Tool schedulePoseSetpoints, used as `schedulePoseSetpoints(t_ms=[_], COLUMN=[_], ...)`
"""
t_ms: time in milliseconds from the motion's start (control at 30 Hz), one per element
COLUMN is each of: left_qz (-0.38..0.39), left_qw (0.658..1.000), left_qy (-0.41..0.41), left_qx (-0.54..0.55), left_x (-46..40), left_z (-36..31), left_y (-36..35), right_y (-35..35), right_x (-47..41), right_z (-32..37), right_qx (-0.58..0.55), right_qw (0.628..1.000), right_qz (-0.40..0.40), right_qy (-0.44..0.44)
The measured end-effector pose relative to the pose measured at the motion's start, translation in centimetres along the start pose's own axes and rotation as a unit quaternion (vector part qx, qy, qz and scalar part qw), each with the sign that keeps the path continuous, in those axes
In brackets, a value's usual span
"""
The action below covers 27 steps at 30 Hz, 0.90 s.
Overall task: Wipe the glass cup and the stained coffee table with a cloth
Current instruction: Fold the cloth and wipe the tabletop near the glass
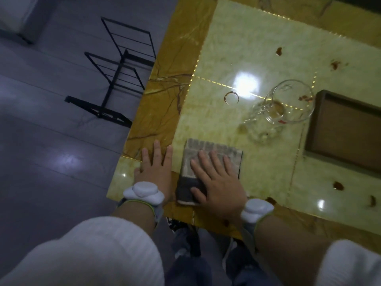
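Observation:
A folded grey and beige cloth lies flat near the front left corner of the glossy marble coffee table. My right hand presses flat on the cloth, fingers spread, not gripping it. Beside it, my left hand rests flat on the bare tabletop, touching nothing else. A clear glass cup with a handle stands further back to the right, with brown residue inside. Brown stains dot the table: a ring mark and spots.
A dark wooden tray lies at the right, just behind the cup. A black wire rack stands on the grey floor left of the table. My knees and shoes show under the table's front edge.

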<state>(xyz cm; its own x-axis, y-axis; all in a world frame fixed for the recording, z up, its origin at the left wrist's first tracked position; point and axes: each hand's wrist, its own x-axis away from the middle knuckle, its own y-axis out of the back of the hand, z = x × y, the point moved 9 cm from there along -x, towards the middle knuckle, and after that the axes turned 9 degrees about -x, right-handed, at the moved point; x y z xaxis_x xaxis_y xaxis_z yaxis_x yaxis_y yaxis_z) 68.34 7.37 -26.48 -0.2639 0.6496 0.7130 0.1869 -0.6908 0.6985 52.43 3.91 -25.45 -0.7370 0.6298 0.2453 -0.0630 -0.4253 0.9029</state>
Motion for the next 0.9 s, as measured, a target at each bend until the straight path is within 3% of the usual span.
schedulePoseSetpoints(t_ms=[100, 267, 400, 533, 767, 900], left_qz=[0.018, -0.004, -0.015, -0.004, -0.004, -0.009], left_qw=[1.0, 1.0, 1.0, 1.0, 0.999, 0.998], left_qy=[-0.014, -0.015, -0.017, -0.021, -0.02, -0.031], left_qx=[-0.014, -0.025, -0.021, -0.02, -0.039, -0.056], left_x=[0.1, -0.1, 0.2, 0.3, 0.5, 0.8], left_z=[0.0, 0.2, 0.0, 0.1, -0.3, -0.6], left_y=[-0.5, -0.4, -0.1, 0.0, 0.2, 0.9], right_y=[1.3, 2.5, 0.1, 0.1, 0.4, 0.1], right_x=[-1.5, -5.8, -0.7, 2.3, 0.2, 2.2], right_z=[-2.3, -2.5, 0.0, -1.7, -1.1, -0.9], right_qx=[0.023, -0.004, 0.002, 0.022, -0.01, -0.022], right_qw=[1.0, 0.989, 0.999, 0.998, 0.995, 0.996], right_qz=[0.006, -0.068, -0.036, 0.014, -0.055, -0.064], right_qy=[0.015, -0.133, -0.032, 0.049, -0.086, -0.064])
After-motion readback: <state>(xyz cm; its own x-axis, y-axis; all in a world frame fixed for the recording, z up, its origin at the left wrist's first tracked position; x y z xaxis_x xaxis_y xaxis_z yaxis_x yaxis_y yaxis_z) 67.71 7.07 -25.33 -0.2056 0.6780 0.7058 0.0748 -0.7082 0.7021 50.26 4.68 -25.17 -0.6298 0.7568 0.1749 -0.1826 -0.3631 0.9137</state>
